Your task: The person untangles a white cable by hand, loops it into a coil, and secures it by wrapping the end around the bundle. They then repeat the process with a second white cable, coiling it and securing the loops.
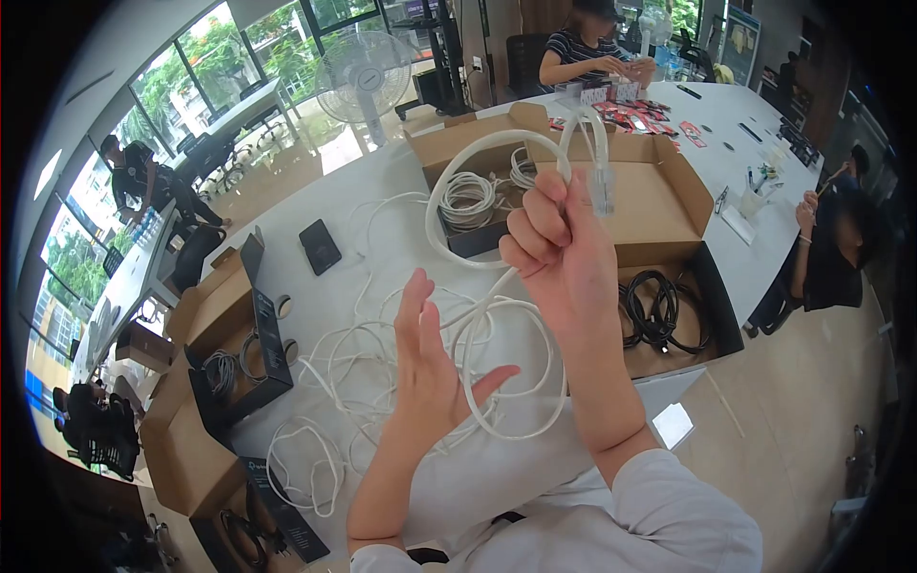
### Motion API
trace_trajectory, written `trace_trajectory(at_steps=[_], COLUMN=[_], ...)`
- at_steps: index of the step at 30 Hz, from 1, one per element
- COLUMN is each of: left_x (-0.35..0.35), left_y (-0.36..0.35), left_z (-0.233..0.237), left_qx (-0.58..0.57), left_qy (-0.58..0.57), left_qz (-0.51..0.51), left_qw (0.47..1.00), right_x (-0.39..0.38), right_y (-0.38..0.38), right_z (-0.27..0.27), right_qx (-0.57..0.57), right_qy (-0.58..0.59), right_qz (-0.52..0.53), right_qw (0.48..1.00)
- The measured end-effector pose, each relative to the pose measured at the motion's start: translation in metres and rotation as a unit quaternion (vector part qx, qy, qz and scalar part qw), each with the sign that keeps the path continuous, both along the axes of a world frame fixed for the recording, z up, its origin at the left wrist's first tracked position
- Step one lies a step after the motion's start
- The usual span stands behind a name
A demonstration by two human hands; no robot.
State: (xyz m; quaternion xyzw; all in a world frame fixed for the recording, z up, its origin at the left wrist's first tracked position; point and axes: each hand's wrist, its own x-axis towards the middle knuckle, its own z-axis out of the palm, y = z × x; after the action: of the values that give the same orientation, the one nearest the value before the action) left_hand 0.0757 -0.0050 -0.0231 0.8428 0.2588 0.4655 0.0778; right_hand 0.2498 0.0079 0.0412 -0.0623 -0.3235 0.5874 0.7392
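My right hand [564, 244] is raised above the table, its fingers closed round a white cable [444, 181]. A loop of the cable hangs to the left of the fist, and an end with a clear plug [603, 191] shows just right of it. Lower and to the left, my left hand [430, 368] is open, thumb apart from the fingers, with nothing held in it. Around and beneath it lies a loose tangle of white cable [334, 368] on the white table [287, 315]. Whether the left hand touches the cable I cannot tell.
An open box of coiled white cables [468, 201] stands ahead, and one with black cable [662, 310] at right. More open boxes [239, 392] line the left edge. A dark phone-like device [320, 247] lies at left. Another person [583, 53] sits across the table, another [831, 244] at right.
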Motion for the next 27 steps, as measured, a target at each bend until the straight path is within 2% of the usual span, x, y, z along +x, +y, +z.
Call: trace_trajectory(at_steps=[1,4,8,10,13,14,15,17,19,22,23,26,27], left_x=[0.000,-0.004,-0.017,-0.024,-0.033,-0.032,-0.026,-0.032,-0.050,-0.064,-0.065,-0.072,-0.068], left_y=[-0.002,-0.004,0.007,0.008,0.009,0.007,0.000,-0.001,0.013,0.022,0.022,0.019,0.014], left_z=[0.001,0.001,0.009,0.020,0.030,0.035,0.051,0.050,0.028,0.027,0.025,0.020,0.026], left_qx=[0.027,-0.053,-0.134,-0.158,-0.181,-0.224,-0.267,-0.319,-0.338,-0.411,-0.380,-0.412,-0.392], left_qy=[-0.020,-0.156,-0.377,-0.437,-0.456,-0.469,-0.482,-0.471,-0.413,-0.309,-0.316,-0.249,-0.265], left_qz=[-0.005,-0.059,-0.058,-0.051,-0.050,-0.031,-0.012,-0.028,-0.102,-0.196,-0.211,-0.239,-0.272], left_qw=[0.999,0.985,0.915,0.884,0.870,0.854,0.835,0.822,0.839,0.835,0.843,0.843,0.838], right_x=[-0.003,-0.008,-0.019,-0.027,-0.041,-0.044,-0.047,-0.052,-0.049,-0.043,-0.043,-0.043,-0.043], right_y=[0.000,0.002,0.000,-0.003,-0.004,-0.005,-0.007,-0.009,-0.008,-0.008,-0.008,-0.008,-0.007], right_z=[0.001,-0.003,-0.006,-0.005,-0.005,-0.004,-0.004,-0.003,-0.003,-0.008,-0.009,-0.011,-0.011], right_qx=[0.004,0.015,0.026,0.031,0.063,0.079,0.090,0.115,0.138,0.171,0.182,0.073,0.050], right_qy=[0.000,-0.029,-0.219,-0.349,-0.508,-0.554,-0.557,-0.566,-0.556,-0.512,-0.492,-0.411,-0.365], right_qz=[-0.002,0.022,0.002,-0.035,-0.160,-0.198,-0.192,-0.175,-0.140,-0.070,-0.043,0.103,0.147], right_qw=[1.000,0.999,0.975,0.936,0.844,0.805,0.803,0.797,0.808,0.839,0.850,0.903,0.918])
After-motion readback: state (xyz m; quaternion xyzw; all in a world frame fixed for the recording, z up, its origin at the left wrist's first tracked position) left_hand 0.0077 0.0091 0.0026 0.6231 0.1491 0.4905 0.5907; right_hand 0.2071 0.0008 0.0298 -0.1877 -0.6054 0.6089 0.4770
